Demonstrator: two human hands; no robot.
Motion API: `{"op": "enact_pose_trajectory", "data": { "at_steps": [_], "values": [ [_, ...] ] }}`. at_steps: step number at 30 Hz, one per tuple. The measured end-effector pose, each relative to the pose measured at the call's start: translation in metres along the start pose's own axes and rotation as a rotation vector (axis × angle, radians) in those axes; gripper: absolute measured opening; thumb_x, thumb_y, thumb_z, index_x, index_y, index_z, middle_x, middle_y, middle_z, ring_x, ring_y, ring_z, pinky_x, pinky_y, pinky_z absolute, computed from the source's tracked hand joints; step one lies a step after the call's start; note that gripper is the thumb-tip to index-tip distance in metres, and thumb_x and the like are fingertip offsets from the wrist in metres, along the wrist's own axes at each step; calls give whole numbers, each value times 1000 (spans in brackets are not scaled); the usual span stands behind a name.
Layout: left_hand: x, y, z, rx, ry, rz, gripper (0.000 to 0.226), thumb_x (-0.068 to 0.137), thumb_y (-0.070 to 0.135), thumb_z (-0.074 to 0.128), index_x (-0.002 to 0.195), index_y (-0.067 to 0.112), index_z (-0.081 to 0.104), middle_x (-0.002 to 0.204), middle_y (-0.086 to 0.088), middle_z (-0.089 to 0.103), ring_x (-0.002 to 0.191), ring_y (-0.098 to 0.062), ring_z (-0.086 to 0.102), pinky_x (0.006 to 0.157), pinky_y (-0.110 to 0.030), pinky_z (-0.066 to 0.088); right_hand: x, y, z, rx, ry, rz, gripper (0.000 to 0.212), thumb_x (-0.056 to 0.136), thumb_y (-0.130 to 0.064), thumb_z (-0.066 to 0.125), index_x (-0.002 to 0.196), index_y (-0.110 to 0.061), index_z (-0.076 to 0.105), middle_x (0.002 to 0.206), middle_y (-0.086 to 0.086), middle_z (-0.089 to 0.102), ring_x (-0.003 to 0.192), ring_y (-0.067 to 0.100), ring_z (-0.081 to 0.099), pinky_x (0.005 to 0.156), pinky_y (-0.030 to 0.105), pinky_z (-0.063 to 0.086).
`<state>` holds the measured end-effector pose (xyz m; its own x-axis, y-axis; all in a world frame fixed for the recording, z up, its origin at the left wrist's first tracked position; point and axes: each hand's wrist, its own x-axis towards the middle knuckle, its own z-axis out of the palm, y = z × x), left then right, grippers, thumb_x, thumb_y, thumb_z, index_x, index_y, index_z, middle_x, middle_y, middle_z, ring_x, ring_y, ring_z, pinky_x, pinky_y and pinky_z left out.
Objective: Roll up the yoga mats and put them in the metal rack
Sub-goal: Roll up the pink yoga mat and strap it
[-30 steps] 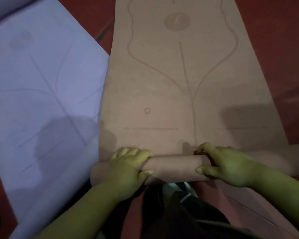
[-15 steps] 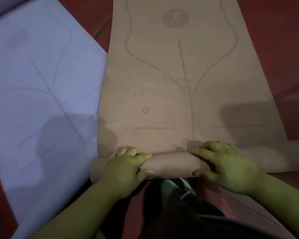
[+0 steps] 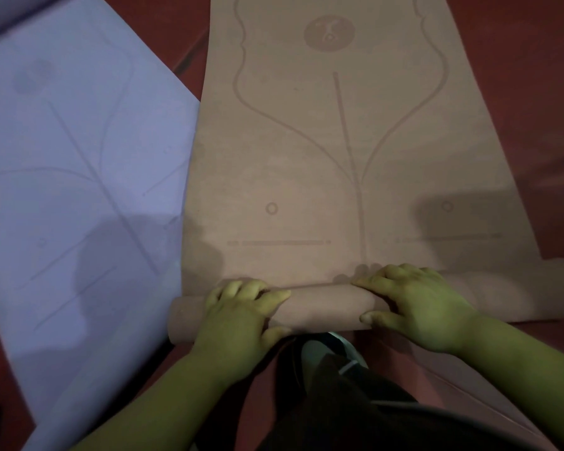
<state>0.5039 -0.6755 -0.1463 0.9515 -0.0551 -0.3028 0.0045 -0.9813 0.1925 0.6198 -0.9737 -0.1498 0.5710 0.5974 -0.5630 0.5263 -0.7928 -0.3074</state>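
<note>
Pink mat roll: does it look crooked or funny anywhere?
Yes. The roll is uneven. Its left end pokes out past the left edge of the flat pink mat, and the stretch beyond the right hand looks fatter and looser.

A partly rolled mat (image 3: 339,157) runs from lower centre to the top edge of the frame, its rolled end (image 3: 323,307) lying crosswise at lower centre. The left hand (image 3: 238,317) and right hand (image 3: 420,307) grip the rolled end side by side, fingers over its top and thumbs on its near side. A second mat (image 3: 79,174) lies flat at left, meeting the first along its edge. A shoe (image 3: 319,349) shows just below the rolled end, and the floor (image 3: 518,76) is at right
</note>
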Motion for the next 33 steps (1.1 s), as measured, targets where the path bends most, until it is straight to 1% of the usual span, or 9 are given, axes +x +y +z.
{"op": "enact_pose_trajectory", "data": {
  "at_steps": [5, 7, 11, 14, 16, 20, 23, 28, 33],
  "values": [
    [12, -2, -7, -77, -131, -57, 68, 78, 77, 33, 138, 51, 51, 128, 19, 54, 119, -19, 48, 101, -41, 38, -5, -3, 17, -29, 267, -19, 79, 77, -84, 42, 143, -43, 46, 120, -8, 58, 109, 24, 56, 92, 43, 44],
    [16, -4, -8, -102, -160, -57, 62, 83, 75, 41, 141, 52, 47, 132, 21, 51, 123, -17, 44, 104, -38, 34, -4, -3, 25, -44, 301, -21, 75, 76, -83, 46, 139, -43, 49, 116, -8, 59, 105, 23, 57, 87, 42, 45],
    [22, -2, -11, -66, -182, -79, 66, 82, 74, 38, 144, 51, 44, 134, 20, 50, 125, -16, 42, 105, -38, 31, 7, 3, 16, -33, 220, -9, 74, 77, -88, 36, 139, -49, 49, 117, -12, 57, 109, 21, 55, 91, 40, 41],
    [16, 6, -9, -34, -8, -38, 58, 82, 65, 45, 135, 44, 54, 116, 9, 60, 108, -23, 56, 95, -46, 43, 15, 8, 1, 3, 53, 8, 85, 71, -91, 23, 146, -53, 37, 128, -16, 49, 122, 15, 45, 98, 35, 32],
    [12, 8, -5, -31, 91, -12, 50, 82, 58, 50, 128, 41, 60, 109, 7, 61, 101, -24, 59, 90, -47, 47, 20, 10, -4, 35, 24, 2, 88, 69, -90, 20, 147, -55, 35, 132, -16, 50, 124, 14, 44, 98, 34, 31],
    [12, 7, -6, -54, 42, -9, 55, 79, 69, 51, 125, 41, 65, 111, 9, 62, 104, -22, 60, 92, -47, 47, 24, 11, -8, 43, 0, -5, 90, 67, -91, 19, 148, -55, 34, 134, -16, 50, 125, 14, 45, 100, 36, 33],
    [18, 4, -7, -99, 17, -29, 56, 77, 69, 49, 124, 43, 66, 109, 11, 62, 103, -21, 61, 89, -47, 48, 22, 8, -6, -5, 43, -8, 87, 71, -90, 22, 149, -52, 36, 132, -13, 50, 124, 17, 46, 100, 37, 34],
    [25, 0, -8, -125, -21, -43, 61, 76, 72, 43, 126, 46, 65, 113, 13, 62, 107, -18, 57, 92, -43, 43, 11, 0, 16, -52, 371, -58, 73, 79, -83, 44, 139, -42, 50, 114, -4, 60, 101, 26, 57, 86, 45, 47],
    [23, 5, -11, -67, 21, -19, 57, 81, 67, 46, 128, 42, 64, 112, 12, 63, 105, -19, 59, 91, -47, 45, 19, 4, 11, -43, 296, -29, 73, 79, -86, 36, 138, -46, 53, 111, -7, 60, 102, 24, 58, 85, 42, 43]
  ]
}}
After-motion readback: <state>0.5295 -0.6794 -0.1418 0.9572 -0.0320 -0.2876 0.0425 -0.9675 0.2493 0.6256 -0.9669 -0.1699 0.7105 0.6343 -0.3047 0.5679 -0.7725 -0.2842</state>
